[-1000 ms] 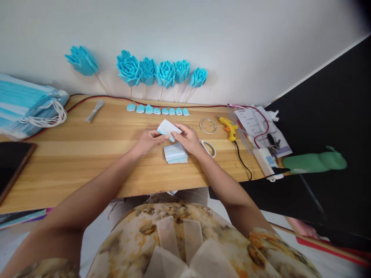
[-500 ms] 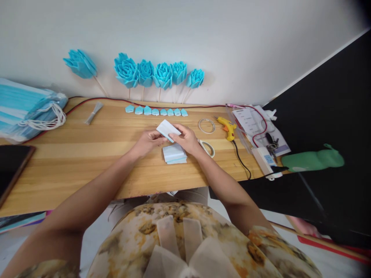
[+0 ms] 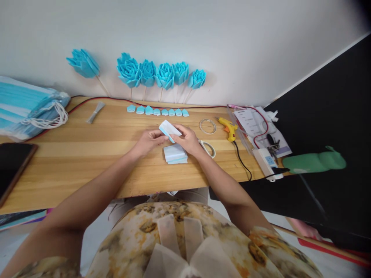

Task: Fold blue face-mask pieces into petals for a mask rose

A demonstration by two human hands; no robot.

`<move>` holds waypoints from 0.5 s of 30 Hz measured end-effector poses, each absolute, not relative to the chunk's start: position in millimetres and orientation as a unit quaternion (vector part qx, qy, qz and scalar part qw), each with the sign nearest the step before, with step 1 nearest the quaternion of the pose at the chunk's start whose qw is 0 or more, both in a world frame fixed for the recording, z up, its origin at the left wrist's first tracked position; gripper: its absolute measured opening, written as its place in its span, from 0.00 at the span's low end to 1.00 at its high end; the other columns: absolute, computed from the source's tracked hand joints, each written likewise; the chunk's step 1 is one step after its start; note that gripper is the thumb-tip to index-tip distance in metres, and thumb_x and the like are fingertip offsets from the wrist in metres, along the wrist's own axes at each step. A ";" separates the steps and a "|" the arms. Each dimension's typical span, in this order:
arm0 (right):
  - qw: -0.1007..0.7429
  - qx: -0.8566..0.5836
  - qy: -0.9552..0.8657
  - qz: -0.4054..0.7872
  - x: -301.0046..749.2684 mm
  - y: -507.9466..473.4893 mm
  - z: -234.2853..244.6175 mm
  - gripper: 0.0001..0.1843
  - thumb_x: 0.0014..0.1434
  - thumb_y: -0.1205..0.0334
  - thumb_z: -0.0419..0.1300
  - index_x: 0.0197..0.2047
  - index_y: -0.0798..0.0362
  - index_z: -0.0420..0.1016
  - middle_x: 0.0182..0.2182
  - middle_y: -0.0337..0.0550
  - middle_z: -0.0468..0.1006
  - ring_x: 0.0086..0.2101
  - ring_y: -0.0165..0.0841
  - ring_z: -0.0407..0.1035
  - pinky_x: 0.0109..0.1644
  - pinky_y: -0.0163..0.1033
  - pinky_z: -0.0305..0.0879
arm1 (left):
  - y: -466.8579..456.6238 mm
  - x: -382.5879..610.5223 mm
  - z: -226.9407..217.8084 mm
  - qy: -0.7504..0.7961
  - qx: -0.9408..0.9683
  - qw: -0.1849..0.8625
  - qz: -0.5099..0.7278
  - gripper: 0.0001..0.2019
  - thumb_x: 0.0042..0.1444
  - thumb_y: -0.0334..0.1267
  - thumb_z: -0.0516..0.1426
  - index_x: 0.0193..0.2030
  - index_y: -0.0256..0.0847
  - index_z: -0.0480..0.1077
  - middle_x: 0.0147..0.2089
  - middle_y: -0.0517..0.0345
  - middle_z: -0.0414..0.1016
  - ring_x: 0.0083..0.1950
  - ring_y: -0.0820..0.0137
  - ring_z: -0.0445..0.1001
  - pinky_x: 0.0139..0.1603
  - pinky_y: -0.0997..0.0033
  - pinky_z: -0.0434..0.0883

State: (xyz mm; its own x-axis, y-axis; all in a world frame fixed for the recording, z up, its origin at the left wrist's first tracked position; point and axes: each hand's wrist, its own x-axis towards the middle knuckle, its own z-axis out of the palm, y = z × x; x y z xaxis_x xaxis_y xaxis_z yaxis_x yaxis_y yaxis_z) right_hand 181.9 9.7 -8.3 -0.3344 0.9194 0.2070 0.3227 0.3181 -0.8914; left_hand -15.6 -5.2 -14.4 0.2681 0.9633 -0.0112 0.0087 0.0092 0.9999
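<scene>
White-and-blue sheet (image 3: pixel 171 129), thin and folded, is pinched by the left grip (image 3: pixel 149 141) and right grip (image 3: pixel 187 139); squarish layered stack (image 3: pixel 175 154) just below, petalled blue flowers (image 3: pixel 165 76) beyond.

A green bottle (image 3: pixel 314 162) lies beside a white power strip (image 3: pixel 262 158); keys (image 3: pixel 274 145) rest on printed papers (image 3: pixel 246 120).

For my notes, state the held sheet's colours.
The held sheet is white with a blue edge, in the head view.
</scene>
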 end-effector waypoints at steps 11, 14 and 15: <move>0.389 -0.426 -0.714 0.396 183.3 10.8 -13.2 0.26 0.57 0.52 0.64 0.57 0.53 0.77 0.52 0.46 0.82 0.48 0.38 0.77 0.52 0.42 0.73 | -6.2 -14.2 -9.5 0.460 0.566 0.547 0.410 0.20 0.50 0.57 0.64 0.27 0.38 0.77 0.27 0.58 0.75 0.28 0.73 0.66 0.33 0.71 0.66; 0.389 -0.425 -0.714 0.397 184.1 10.7 -13.7 0.27 0.58 0.51 0.64 0.58 0.53 0.76 0.52 0.46 0.82 0.48 0.38 0.77 0.53 0.41 0.72 | -7.2 -13.6 -8.3 0.455 0.559 0.552 0.420 0.20 0.51 0.56 0.63 0.26 0.38 0.77 0.26 0.58 0.74 0.28 0.73 0.66 0.33 0.71 0.66; 0.390 -0.426 -0.713 0.398 184.3 10.7 -13.6 0.27 0.58 0.50 0.64 0.58 0.52 0.76 0.51 0.45 0.82 0.48 0.38 0.77 0.52 0.41 0.72 | -7.5 -13.4 -8.1 0.453 0.556 0.554 0.422 0.20 0.51 0.56 0.63 0.26 0.38 0.77 0.26 0.58 0.75 0.28 0.73 0.66 0.33 0.71 0.66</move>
